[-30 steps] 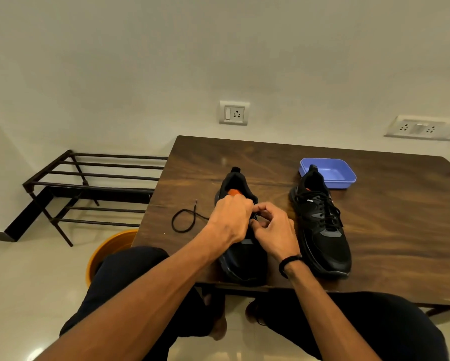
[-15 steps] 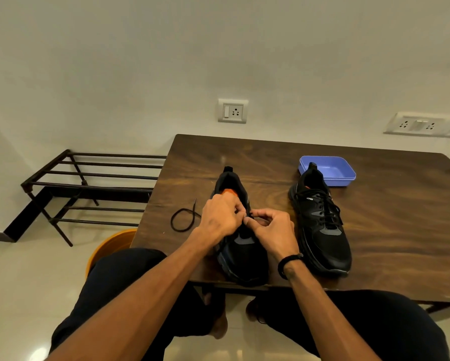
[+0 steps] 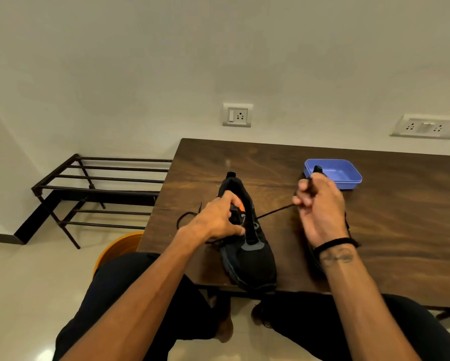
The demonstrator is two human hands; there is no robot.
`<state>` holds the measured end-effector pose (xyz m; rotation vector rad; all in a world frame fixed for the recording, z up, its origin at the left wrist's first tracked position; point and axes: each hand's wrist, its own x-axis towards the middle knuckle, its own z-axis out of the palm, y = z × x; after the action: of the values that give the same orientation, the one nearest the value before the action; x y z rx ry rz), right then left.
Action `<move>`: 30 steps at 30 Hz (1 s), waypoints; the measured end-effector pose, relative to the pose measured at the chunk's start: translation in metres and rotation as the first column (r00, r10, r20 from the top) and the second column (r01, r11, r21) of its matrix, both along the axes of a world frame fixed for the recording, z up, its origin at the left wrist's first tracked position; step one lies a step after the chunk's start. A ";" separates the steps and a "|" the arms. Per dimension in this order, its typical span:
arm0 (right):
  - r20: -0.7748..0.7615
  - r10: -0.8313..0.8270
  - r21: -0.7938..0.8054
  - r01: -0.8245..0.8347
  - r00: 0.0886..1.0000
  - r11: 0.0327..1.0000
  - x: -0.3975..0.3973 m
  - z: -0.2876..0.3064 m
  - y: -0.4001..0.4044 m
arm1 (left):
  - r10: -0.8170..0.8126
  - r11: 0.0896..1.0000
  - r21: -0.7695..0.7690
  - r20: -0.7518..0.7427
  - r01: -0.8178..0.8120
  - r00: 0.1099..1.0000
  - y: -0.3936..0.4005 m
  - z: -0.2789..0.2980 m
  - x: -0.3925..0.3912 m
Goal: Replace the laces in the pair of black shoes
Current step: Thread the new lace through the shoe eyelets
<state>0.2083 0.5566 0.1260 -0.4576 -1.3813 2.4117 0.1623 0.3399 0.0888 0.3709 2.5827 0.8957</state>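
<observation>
The near black shoe [image 3: 247,256] stands on the tabletop [image 3: 401,217], toe toward the near edge. The left hand [image 3: 218,220] grips its upper at the tongue, fingers curled round the collar. The right hand [image 3: 320,207], raised to the right of it, pinches a black lace [image 3: 274,212] stretched taut from the shoe's eyelets. The second black shoe [image 3: 318,169] is mostly hidden behind that hand, just before a blue tray [image 3: 349,178]. A loose lace [image 3: 183,217] lies left of the near shoe.
</observation>
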 end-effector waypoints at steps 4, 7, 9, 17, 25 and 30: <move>0.230 0.028 0.809 -0.207 0.973 0.549 0.006 -0.005 0.013 | -0.001 0.965 -0.262 -0.086 -0.022 0.996 -0.015 0.002 -0.004; 0.488 0.075 0.854 -0.494 0.870 0.165 0.009 -0.031 -0.003 | 0.042 0.936 -0.344 -0.107 -0.077 0.993 -0.018 0.001 -0.003; 0.514 0.049 0.851 -0.516 0.857 0.100 0.007 -0.040 -0.014 | 0.058 0.948 -0.308 -0.067 -0.076 0.996 -0.017 -0.004 -0.002; 0.412 0.134 0.870 -0.433 0.901 0.236 0.000 -0.034 -0.010 | 0.062 0.966 -0.238 -0.158 -0.099 0.986 -0.008 -0.002 0.004; 0.394 0.105 0.907 -0.404 0.913 0.117 0.000 -0.050 -0.022 | 0.005 0.981 -0.189 -0.250 -0.054 0.968 -0.004 -0.004 0.008; 0.184 0.097 0.613 -0.192 0.978 0.767 -0.005 -0.038 -0.016 | -0.024 0.974 -0.223 -0.261 -0.036 0.965 -0.001 0.001 0.009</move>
<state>0.2029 0.5410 0.0880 -0.3504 -2.2352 1.8618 0.1709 0.3387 0.0895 0.4420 2.8921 0.5756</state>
